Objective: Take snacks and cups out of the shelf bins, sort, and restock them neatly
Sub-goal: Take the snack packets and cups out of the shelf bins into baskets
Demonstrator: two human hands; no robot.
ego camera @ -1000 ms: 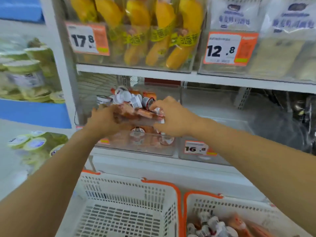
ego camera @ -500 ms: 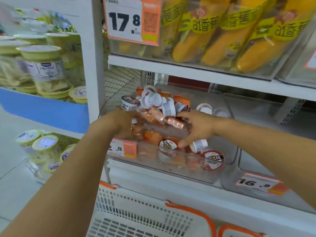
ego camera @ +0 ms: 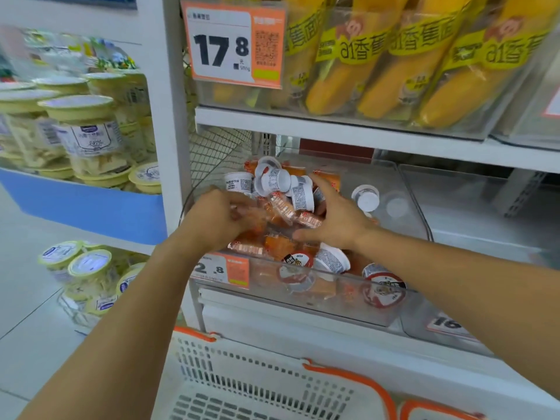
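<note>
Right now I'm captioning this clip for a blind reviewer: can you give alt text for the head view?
Two hands, the left hand and the right hand, reach into a clear shelf bin heaped with orange snack packets and small white cups. Below stands a white basket with orange trim; above, yellow banana-shaped packs beside a 17.8 price tag.

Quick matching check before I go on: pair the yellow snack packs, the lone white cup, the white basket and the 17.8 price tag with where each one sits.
Things:
1. yellow snack packs
2. lone white cup
3. white basket
4. 17.8 price tag

Places:
A. below the shelves
B. front of upper bin
C. upper shelf bin
D. right part of the middle bin, apart from the pile

Pairs: 1-C, 2-D, 3-A, 4-B
</note>
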